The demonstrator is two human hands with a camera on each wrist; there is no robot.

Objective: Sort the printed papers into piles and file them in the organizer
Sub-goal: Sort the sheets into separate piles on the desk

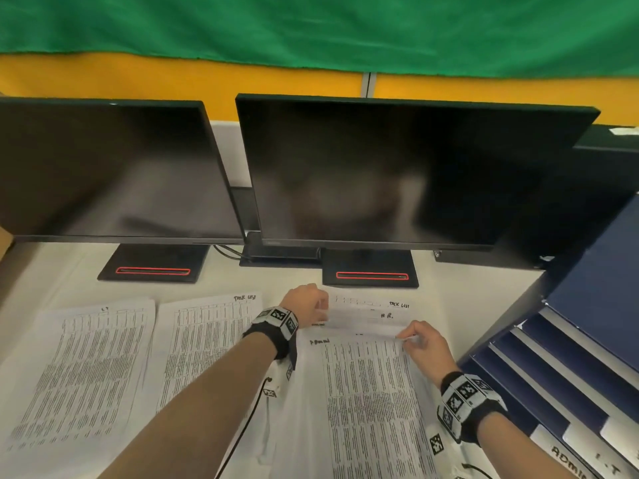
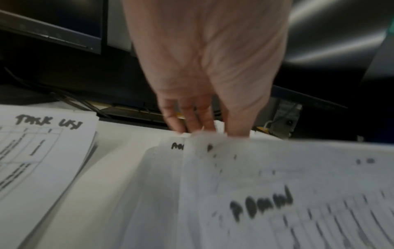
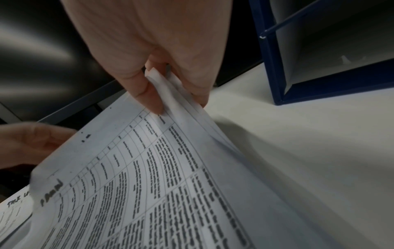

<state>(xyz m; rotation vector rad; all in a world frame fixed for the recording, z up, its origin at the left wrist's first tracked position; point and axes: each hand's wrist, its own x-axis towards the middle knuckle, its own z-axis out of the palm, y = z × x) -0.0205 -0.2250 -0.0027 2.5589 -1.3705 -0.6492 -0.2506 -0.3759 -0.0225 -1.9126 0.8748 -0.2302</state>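
Observation:
A stack of printed sheets (image 1: 366, 392) lies at the front right of the white table, its top page headed in handwriting. My right hand (image 1: 415, 340) pinches the far right corner of a few upper sheets (image 3: 170, 185) between thumb and fingers, lifting them off the table. My left hand (image 1: 320, 311) holds the far left edge of the same sheets (image 2: 277, 193), fingers curled behind the paper. Beneath, sheets marked "Task list" and "H.R." show. The blue organizer (image 1: 587, 340) stands to the right, its slots labelled "ADMIN" (image 1: 567, 461) and "I.T".
Two more paper piles lie to the left: a middle pile (image 1: 204, 347) headed "Task list" and a left pile (image 1: 83, 368). Two dark monitors (image 1: 397, 167) on black bases (image 1: 370, 274) stand along the back of the table, close behind the hands.

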